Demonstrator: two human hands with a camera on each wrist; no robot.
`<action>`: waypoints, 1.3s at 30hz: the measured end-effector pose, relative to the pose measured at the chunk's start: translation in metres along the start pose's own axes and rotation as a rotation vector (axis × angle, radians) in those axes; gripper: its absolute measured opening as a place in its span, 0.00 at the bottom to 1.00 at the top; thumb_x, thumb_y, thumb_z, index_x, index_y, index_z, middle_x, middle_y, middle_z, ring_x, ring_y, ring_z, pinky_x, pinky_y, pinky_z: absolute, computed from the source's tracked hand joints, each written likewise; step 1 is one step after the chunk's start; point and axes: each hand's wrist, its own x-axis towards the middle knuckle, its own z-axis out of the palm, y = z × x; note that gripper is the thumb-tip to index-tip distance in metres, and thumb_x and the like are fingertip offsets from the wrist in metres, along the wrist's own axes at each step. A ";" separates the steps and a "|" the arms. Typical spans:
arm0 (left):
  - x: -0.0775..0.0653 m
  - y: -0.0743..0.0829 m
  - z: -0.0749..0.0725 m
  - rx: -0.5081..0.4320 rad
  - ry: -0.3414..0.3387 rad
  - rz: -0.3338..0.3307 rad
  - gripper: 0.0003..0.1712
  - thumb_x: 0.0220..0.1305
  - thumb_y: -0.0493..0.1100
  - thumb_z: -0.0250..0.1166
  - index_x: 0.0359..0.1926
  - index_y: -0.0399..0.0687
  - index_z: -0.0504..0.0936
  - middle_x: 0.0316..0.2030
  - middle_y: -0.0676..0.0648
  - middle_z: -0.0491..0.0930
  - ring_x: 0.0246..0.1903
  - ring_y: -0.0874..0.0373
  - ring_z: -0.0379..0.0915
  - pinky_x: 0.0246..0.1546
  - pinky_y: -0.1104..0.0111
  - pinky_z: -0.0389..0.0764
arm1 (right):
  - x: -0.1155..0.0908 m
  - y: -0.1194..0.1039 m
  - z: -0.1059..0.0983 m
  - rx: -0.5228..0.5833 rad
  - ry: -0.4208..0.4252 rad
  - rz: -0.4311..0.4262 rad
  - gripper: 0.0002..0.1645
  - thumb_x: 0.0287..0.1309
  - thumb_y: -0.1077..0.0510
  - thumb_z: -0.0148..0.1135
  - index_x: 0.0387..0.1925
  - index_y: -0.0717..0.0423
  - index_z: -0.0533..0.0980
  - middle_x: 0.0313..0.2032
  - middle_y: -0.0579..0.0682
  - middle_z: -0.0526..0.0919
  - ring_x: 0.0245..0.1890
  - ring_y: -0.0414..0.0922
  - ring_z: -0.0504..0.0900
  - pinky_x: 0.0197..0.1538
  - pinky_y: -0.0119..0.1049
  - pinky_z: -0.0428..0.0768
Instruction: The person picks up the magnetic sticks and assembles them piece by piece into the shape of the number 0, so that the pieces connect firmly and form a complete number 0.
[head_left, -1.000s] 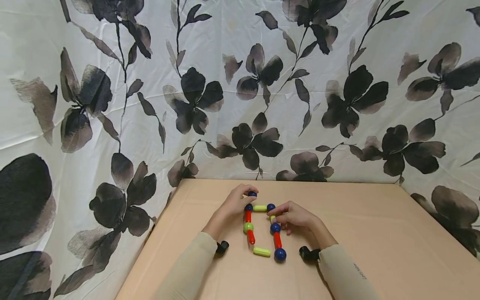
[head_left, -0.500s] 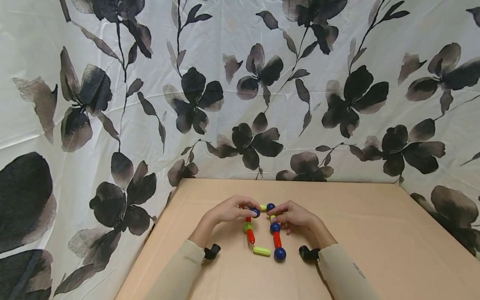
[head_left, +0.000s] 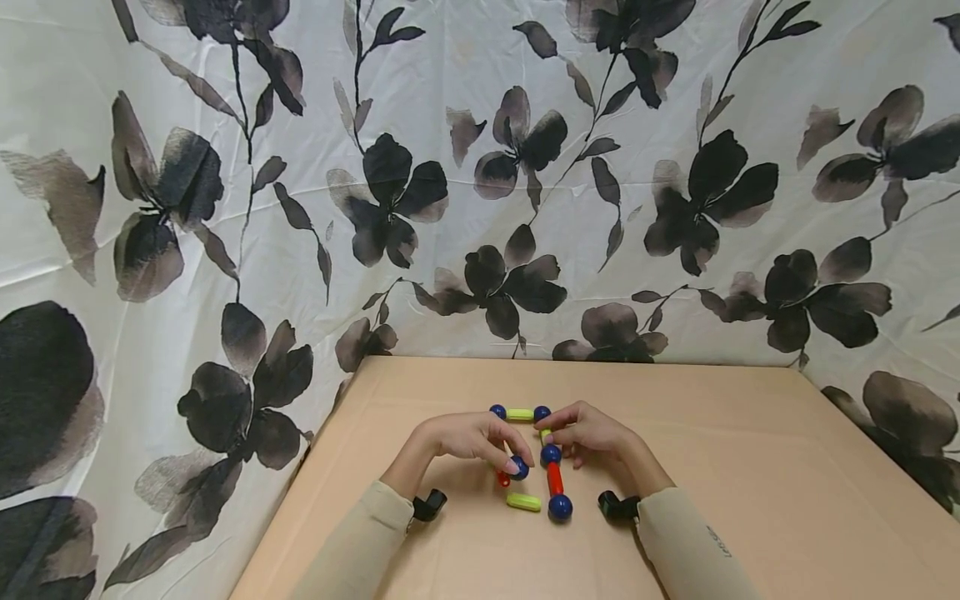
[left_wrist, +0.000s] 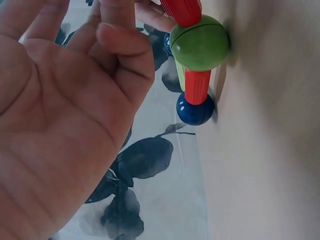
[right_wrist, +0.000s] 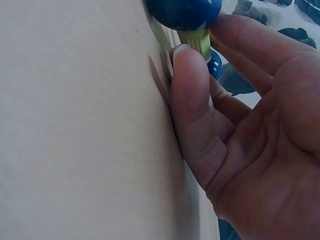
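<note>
My left hand point(head_left: 474, 439) pinches a blue ball point(head_left: 518, 468) between thumb and fingertips, over the left side of a frame of rods and balls. In the left wrist view that ball is hidden behind the hand; a green ball point(left_wrist: 199, 42) joined to red rods point(left_wrist: 198, 86) and another blue ball point(left_wrist: 195, 109) stand beside it. My right hand point(head_left: 596, 435) holds the yellow-green rod point(right_wrist: 196, 42) on the frame's right side, thumb and fingers on either side of it. Below that rod follow a blue ball point(head_left: 551, 454), a red rod point(head_left: 555, 479) and a larger-looking blue ball point(head_left: 560, 507).
A loose yellow-green rod point(head_left: 523, 502) lies at the frame's near side. Another yellow-green rod point(head_left: 520, 414) joins two blue balls at the far side. The tan tabletop point(head_left: 720, 450) ends at a floral cloth point(head_left: 600, 208) behind it.
My left hand has brought the blue ball from beyond the frame's far left corner towards me, down along its left side. The right hand has stayed in place on its rod.
</note>
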 end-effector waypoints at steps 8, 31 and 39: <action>0.000 0.000 0.003 -0.008 -0.066 -0.031 0.13 0.70 0.40 0.69 0.53 0.51 0.89 0.43 0.54 0.89 0.36 0.59 0.78 0.32 0.70 0.74 | -0.001 0.002 -0.001 -0.002 0.004 0.002 0.22 0.67 0.56 0.69 0.60 0.56 0.83 0.28 0.55 0.80 0.21 0.45 0.76 0.25 0.32 0.82; -0.001 0.001 0.009 0.002 -0.124 -0.123 0.11 0.67 0.37 0.71 0.49 0.51 0.91 0.35 0.56 0.88 0.28 0.62 0.72 0.20 0.70 0.67 | 0.000 0.002 -0.001 -0.002 -0.006 -0.007 0.21 0.67 0.57 0.69 0.60 0.57 0.83 0.29 0.53 0.80 0.21 0.44 0.77 0.25 0.32 0.82; -0.002 -0.002 0.007 0.051 -0.141 -0.117 0.12 0.60 0.32 0.75 0.45 0.46 0.91 0.34 0.49 0.89 0.22 0.60 0.68 0.19 0.71 0.66 | 0.000 0.002 -0.001 0.004 -0.010 -0.007 0.21 0.67 0.57 0.69 0.59 0.57 0.83 0.28 0.52 0.80 0.21 0.44 0.77 0.25 0.33 0.82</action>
